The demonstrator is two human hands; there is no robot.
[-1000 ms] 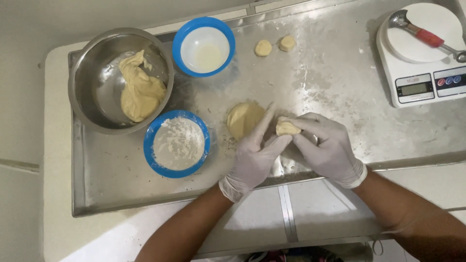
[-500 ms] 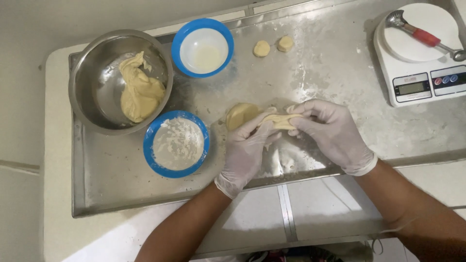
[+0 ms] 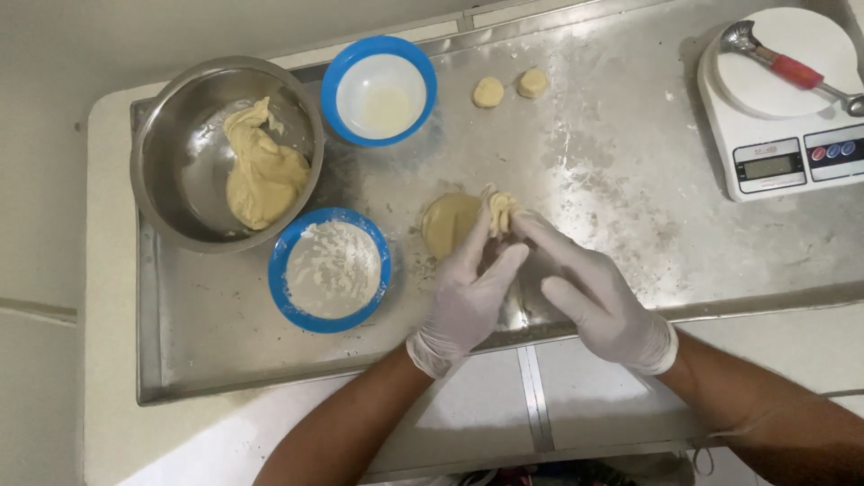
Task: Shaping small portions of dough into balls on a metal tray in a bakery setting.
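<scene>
Both gloved hands, left hand (image 3: 468, 292) and right hand (image 3: 589, 301), pinch a soft dough piece (image 3: 500, 212) at their fingertips; sticky dough risks tearing onto gloves.

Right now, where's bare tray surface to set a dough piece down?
Free: the steel tray between the two small dough pieces and the scale, and the front-left strip below the flour bowl. Crowded: around the left hand, right hand, flattened dough and metal bowl.

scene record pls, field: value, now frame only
surface: steel tray
left hand: gloved, fingers on dough piece
right hand: gloved, fingertips at the same piece
beside hands: flat dough disc
left side: metal bowl with dough, blue bowl of flour
far edge: blue bowl, two dough balls
right: scale with scoop
</scene>
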